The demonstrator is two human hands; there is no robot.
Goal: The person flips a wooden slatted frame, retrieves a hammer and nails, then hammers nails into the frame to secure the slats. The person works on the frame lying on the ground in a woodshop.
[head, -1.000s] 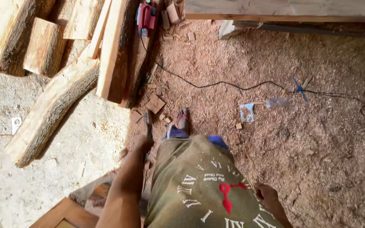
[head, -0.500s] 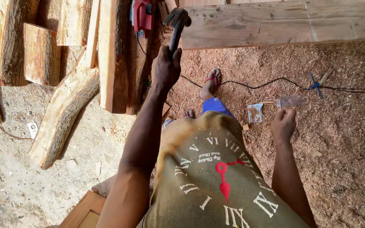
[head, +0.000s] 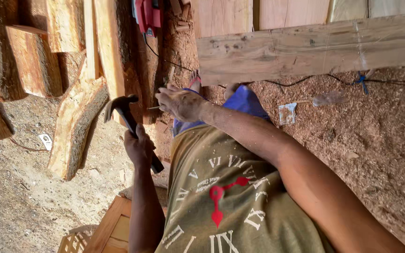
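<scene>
The hammer [head: 126, 117] stands raised in the left hand [head: 139, 149], whose fingers are wrapped tight around the dark handle; the claw head points left, in front of the stacked logs [head: 76, 122]. Just to its right, the right hand [head: 181, 103] pinches a thin nail [head: 154, 107] between fingertips — the nail pokes out leftward, apart from the hammer head. Above the hands a broad plank [head: 315, 47] runs across, with pale boards [head: 268, 14] behind it. A red power tool [head: 147, 16] rests among the timber — its black cable [head: 305, 83] trails under the plank. The ground is sawdust [head: 376, 140] on the right, grey grit [head: 15, 206] on the left. A wooden frame [head: 113, 229] sits low.
</scene>
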